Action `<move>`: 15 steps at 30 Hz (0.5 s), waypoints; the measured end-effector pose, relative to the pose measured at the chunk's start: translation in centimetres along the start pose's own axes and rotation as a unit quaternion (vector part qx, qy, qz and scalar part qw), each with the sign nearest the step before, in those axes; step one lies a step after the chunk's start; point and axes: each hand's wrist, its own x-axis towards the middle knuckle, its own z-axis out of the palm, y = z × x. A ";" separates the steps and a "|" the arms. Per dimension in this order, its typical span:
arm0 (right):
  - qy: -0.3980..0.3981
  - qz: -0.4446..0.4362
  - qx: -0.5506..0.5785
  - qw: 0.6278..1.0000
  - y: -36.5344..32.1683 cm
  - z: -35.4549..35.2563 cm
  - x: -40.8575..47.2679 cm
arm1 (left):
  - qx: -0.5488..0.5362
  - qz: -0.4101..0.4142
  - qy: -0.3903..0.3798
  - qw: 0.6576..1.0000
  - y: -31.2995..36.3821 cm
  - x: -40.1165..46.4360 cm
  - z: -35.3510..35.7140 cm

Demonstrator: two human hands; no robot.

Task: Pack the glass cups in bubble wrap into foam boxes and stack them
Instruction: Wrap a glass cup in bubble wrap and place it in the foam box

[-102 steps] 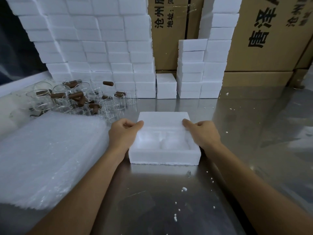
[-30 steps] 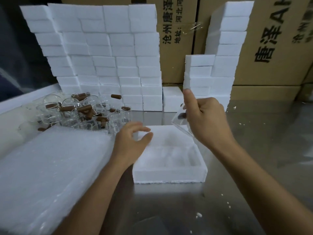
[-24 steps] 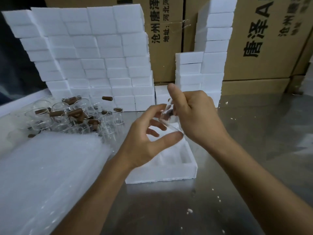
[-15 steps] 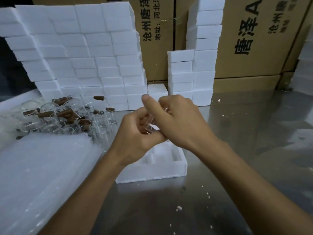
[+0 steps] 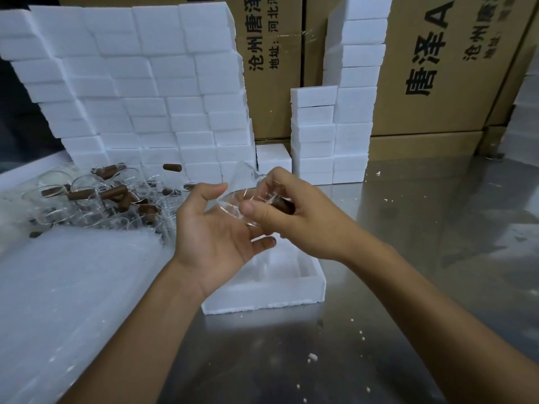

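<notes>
- A glass cup (image 5: pixel 250 199) is gripped by the right hand (image 5: pixel 294 217) above the foam box (image 5: pixel 280 290); the left hand (image 5: pixel 215 231) is held open beneath.
- If unwrapped glass slips, breakage on the table (image 5: pixel 408 272) is risked.

The right hand (image 5: pixel 303 217) pinches a clear glass cup (image 5: pixel 248 199) by its brown handle (image 5: pixel 281 204), tilted above an open foam box (image 5: pixel 262 290) on the steel counter (image 5: pixel 408 258). The left hand (image 5: pixel 215 228) lies palm up just under the cup, fingers (image 5: pixel 264 242) relaxed. A bubble wrap stack (image 5: pixel 73 287) sits at the left, with a heap of cups (image 5: pixel 96 199) behind it. Stacked foam boxes (image 5: pixel 140 88) stand at the back against cardboard cartons (image 5: pixel 437 68). White crumbs (image 5: pixel 312 358) dot the counter.
</notes>
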 end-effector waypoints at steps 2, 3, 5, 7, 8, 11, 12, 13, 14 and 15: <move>-0.041 0.008 -0.050 0.998 0.1 -0.5 0.0 | -0.053 -0.022 0.011 0.998 -0.2 0.1 -0.1; -0.048 0.009 -0.081 0.996 0.1 -0.6 -0.1 | -0.074 -0.031 0.009 0.997 -0.3 0.1 -0.2; -0.030 0.007 -0.137 0.990 0.0 -0.4 -0.2 | -0.087 -0.042 -0.005 0.995 -0.7 0.2 -0.2; 0.001 -0.003 -0.180 0.984 -0.2 -0.2 -0.4 | -0.034 -0.040 -0.002 0.999 -0.9 0.4 -0.2; 0.011 -0.010 -0.196 0.980 -0.2 -0.4 -0.5 | 0.011 -0.035 0.011 0.999 -0.8 0.5 -0.2; 0.003 -0.010 -0.244 0.970 -0.6 -1.4 -0.4 | 0.182 -0.015 0.083 0.980 0.4 0.5 -0.1; -0.003 0.000 -0.253 0.967 -0.7 -1.7 -0.4 | 0.240 -0.009 0.119 0.963 0.9 0.5 0.0; -0.007 0.008 -0.258 0.966 -0.8 -2.0 -0.4 | 0.299 -0.001 0.161 0.940 1.4 0.5 0.0; -0.007 0.013 -0.259 0.966 -0.9 -2.2 -0.4 | 0.364 0.010 0.204 0.909 2.0 0.5 -0.2; -0.009 0.013 -0.255 0.967 -0.9 -2.4 -0.5 | 0.437 0.023 0.240 0.867 2.6 0.4 -0.6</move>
